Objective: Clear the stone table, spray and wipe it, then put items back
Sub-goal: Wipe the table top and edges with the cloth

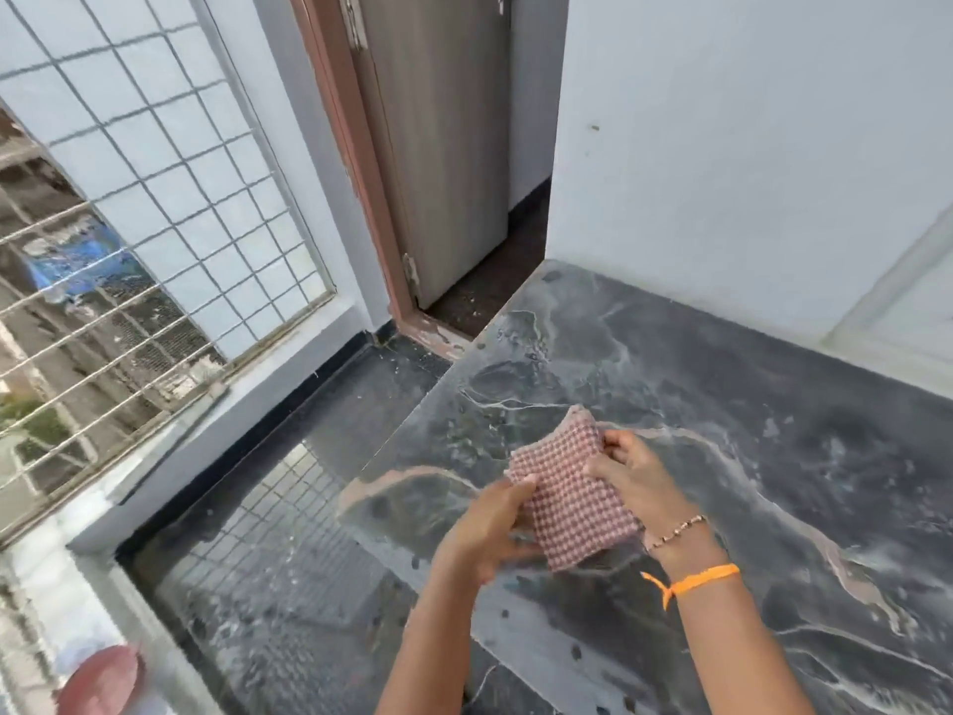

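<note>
Head view: both hands hold a folded pink checked cloth (570, 500) just above the stone table (722, 405). The left hand (490, 528) grips its near-left edge, the right hand (631, 469) pinches the far-right edge. The cloth's long axis runs diagonally between them, with bare wet stone ahead.

1. The surface (696, 384) is dark grey stone with pale veins, smooth, with a dull wet-looking sheen.
2. The cloth (567, 492) is woven, pink-and-white checked, matt and nubbly.
3. The floor (289, 534) is dark polished stone, glossy enough to mirror the metal grille (154, 162).
4. The door (443, 147) looks like matt grey laminate, its frame (356, 162) brown painted wood.
</note>
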Available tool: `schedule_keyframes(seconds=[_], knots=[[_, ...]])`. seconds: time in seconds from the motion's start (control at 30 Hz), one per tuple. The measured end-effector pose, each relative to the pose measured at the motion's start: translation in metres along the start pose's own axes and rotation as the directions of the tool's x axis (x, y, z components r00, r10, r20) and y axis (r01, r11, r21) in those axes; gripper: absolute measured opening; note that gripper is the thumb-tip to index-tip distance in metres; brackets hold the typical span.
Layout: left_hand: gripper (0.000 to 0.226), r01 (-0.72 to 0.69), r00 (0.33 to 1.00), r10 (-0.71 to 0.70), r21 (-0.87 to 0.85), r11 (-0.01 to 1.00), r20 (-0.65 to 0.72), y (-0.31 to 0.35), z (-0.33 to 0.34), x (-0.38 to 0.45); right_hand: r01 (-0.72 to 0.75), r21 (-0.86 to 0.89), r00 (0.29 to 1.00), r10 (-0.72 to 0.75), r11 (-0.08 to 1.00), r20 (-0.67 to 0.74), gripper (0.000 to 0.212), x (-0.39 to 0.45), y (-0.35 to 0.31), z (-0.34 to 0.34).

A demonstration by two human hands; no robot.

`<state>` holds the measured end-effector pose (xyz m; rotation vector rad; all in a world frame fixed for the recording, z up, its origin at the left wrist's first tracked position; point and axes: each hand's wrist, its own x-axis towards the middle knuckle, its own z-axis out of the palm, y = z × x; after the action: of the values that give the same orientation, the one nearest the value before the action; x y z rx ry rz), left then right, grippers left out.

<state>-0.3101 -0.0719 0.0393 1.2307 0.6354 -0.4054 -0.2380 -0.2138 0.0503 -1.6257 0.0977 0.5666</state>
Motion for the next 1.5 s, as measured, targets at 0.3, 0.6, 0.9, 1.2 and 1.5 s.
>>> schedule_keyframes(seconds=[0.3,0.6,0.9,1.2,1.5], knots=[[0.019,-0.163,0.984,0.171,0.576,0.801,0.041,0.086,-0.066,0.097,-0.027,-0.455,0.980,-0.067,0.890,-0.189,0.021,0.100,-0.056,0.073],[0.053,-0.216,0.968,0.234,0.760,0.613,0.087,0.096,-0.122,0.130,0.003,-0.825,0.967,-0.211,0.565,-0.141,0.047,0.140,0.005,0.138],[0.060,-0.254,0.924,0.382,0.762,0.595,0.010,0.090,-0.144,0.146,0.095,-0.973,0.976,-0.214,0.210,0.049,0.060,0.190,0.016,0.169],[0.067,-0.299,0.896,0.423,0.889,0.346,0.137,0.085,-0.111,0.172,-0.106,-0.950,0.938,-0.287,0.292,-0.193,0.061,0.257,0.006,0.072],[0.067,-0.222,0.932,0.359,0.859,0.461,0.048,0.090,-0.109,0.181,-0.399,-0.812,0.845,-0.172,0.426,-0.506,0.057,0.169,0.040,0.071]])
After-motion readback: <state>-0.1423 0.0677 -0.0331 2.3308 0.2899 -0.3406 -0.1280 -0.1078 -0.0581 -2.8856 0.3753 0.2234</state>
